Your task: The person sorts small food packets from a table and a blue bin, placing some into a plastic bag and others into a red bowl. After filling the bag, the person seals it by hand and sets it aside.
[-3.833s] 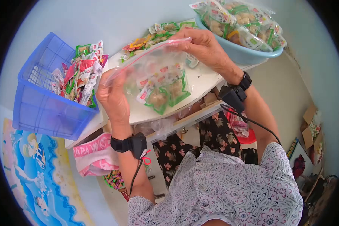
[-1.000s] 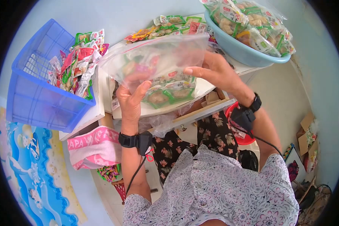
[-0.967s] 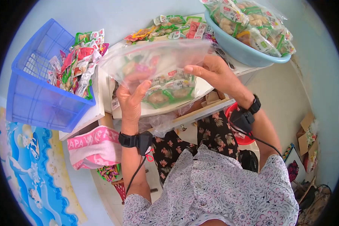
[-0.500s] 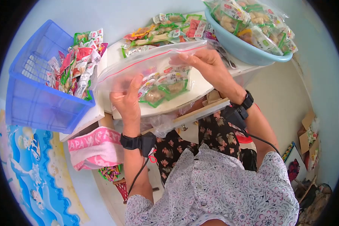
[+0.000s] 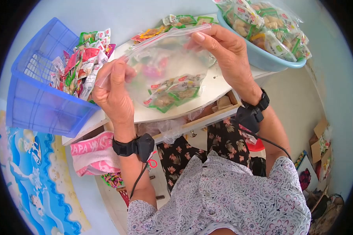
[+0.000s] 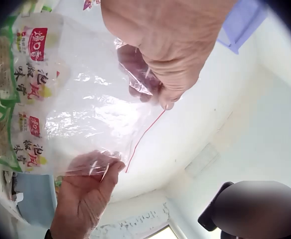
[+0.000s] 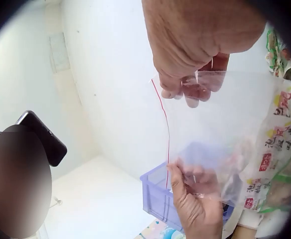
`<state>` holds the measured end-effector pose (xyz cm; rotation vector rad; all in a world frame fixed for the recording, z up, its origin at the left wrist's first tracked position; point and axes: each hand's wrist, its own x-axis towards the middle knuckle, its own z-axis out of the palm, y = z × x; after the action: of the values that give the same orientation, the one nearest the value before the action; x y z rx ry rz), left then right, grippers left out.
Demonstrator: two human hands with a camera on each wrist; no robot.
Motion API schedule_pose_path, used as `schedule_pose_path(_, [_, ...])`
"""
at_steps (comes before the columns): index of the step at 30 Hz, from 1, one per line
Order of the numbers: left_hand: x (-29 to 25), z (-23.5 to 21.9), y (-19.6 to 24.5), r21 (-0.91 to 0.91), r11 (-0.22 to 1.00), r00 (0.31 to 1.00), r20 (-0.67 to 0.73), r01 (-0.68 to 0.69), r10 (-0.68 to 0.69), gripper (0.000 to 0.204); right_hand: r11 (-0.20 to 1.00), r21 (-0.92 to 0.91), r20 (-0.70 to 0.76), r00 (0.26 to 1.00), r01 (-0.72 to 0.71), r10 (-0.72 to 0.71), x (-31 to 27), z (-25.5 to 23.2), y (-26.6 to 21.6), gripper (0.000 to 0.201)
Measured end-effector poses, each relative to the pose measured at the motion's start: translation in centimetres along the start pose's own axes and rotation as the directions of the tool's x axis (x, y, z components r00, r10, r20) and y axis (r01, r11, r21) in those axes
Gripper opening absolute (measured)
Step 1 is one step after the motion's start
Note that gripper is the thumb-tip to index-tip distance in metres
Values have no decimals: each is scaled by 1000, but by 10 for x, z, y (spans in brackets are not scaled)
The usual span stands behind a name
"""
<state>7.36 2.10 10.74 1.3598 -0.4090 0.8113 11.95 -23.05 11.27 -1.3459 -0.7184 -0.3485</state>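
A clear zip bag (image 5: 145, 94) with a red line along its mouth hangs stretched between both hands. Small green-edged snack packets (image 5: 176, 92) with white and red print lie along its bottom. My left hand (image 5: 115, 92) pinches the mouth's left end between thumb and fingers. The other end is pinched by my right hand (image 5: 229, 55), its thumb on the near side. In the left wrist view the red line (image 6: 144, 133) runs from one hand toward the other. The right wrist view shows several fingers of my right hand (image 7: 200, 40) behind the see-through film.
Left stands a blue plastic basket (image 5: 51, 105) with loose snack packets (image 5: 82, 68). Right is a light-blue basin (image 5: 262, 60) heaped with filled bags (image 5: 270, 27). More packets (image 5: 180, 20) lie at the back of the white table (image 5: 217, 84). Below, a drawer (image 5: 200, 124) stands pulled out.
Both hands have risen, and my left has moved outward to the left. My right thumb, free of the bag's mouth a second ago, now pinches it. The bag is lifted and spread wider.
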Motion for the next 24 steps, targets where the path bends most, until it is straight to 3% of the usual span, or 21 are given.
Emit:
schedule_pose_path(7, [-3,-7,-1,276,961,999,-25,-27,35,23,1000,26,-114,993,10,-7,-3,4,2,23])
schedule_pose_path(16, [2,4,9,157,981,994,10,-110,110,14,1000,-2,-88,996,32,-32,2,11,-7,24])
schedule_pose_path(19, [1,-12,9,405,913,999,37,-51,39,20,998,-55,-125,991,33,-40,0,4,-7,24])
schedule_pose_path(24, [-1,-1,12,346,933,995,47,-101,90,21,991,-100,-123,987,92,-104,0,9,-3,25])
